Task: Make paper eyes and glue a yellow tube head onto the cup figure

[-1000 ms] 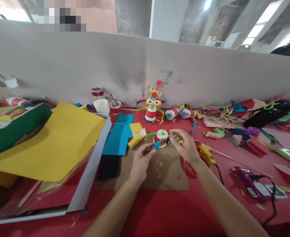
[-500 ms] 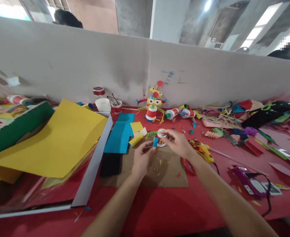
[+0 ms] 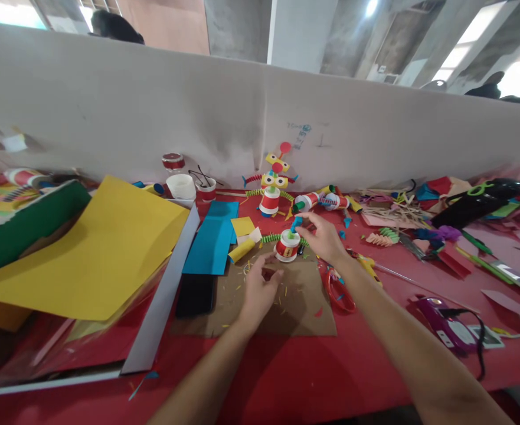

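A small red and white paper-cup figure (image 3: pixel 287 247) with green coiled paper arms stands at the far edge of a brown cardboard mat (image 3: pixel 295 307). My right hand (image 3: pixel 324 236) pinches a blue paper piece (image 3: pixel 295 225) just above the cup's top. My left hand (image 3: pixel 260 290) hovers over the mat below the cup with fingers loosely curled and nothing in it. A finished cup figure (image 3: pixel 272 188) with yellow eyes stands further back by the wall.
Large yellow paper (image 3: pixel 104 248) and a green board (image 3: pixel 25 227) lie at the left, blue paper (image 3: pixel 213 239) beside the mat. Red scissors (image 3: pixel 337 290) and a glue gun (image 3: pixel 368 264) sit right of the mat. A purple tool (image 3: pixel 445 327) and paper scraps crowd the right side.
The blue piece passed from my left hand to my right hand, which lifted it above the cup. My left hand dropped back onto the mat, empty.
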`<state>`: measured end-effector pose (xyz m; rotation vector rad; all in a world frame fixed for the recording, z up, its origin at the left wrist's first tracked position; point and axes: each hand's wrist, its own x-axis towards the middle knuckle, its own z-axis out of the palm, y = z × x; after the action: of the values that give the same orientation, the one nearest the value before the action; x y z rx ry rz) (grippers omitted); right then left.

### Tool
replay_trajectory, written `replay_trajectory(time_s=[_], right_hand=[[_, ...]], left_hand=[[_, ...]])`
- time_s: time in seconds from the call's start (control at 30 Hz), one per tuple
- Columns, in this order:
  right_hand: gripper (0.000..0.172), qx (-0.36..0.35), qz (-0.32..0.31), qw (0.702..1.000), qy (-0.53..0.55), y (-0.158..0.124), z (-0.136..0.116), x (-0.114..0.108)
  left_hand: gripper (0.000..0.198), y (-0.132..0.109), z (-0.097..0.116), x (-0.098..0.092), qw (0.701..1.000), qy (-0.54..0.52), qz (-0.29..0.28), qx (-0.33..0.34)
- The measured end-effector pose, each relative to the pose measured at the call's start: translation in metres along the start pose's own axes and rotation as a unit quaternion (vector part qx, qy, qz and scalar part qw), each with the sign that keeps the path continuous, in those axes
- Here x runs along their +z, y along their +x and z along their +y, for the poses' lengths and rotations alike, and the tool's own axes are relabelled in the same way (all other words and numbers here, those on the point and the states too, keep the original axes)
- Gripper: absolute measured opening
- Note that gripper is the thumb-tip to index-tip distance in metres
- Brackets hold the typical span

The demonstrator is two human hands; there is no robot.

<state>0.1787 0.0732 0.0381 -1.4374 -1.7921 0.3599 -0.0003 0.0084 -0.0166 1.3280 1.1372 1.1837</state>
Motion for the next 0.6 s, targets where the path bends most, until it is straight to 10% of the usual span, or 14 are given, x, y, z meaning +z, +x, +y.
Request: replay_trajectory(time_s=[0.6], right_hand=[[0.032,0.002,-0.072,0.993,-0.095,-0.003,-0.003,-0.001]], left_hand=[[0.029,0.003,-0.012,-0.002,1.000,-0.025,0.008,-0.014]])
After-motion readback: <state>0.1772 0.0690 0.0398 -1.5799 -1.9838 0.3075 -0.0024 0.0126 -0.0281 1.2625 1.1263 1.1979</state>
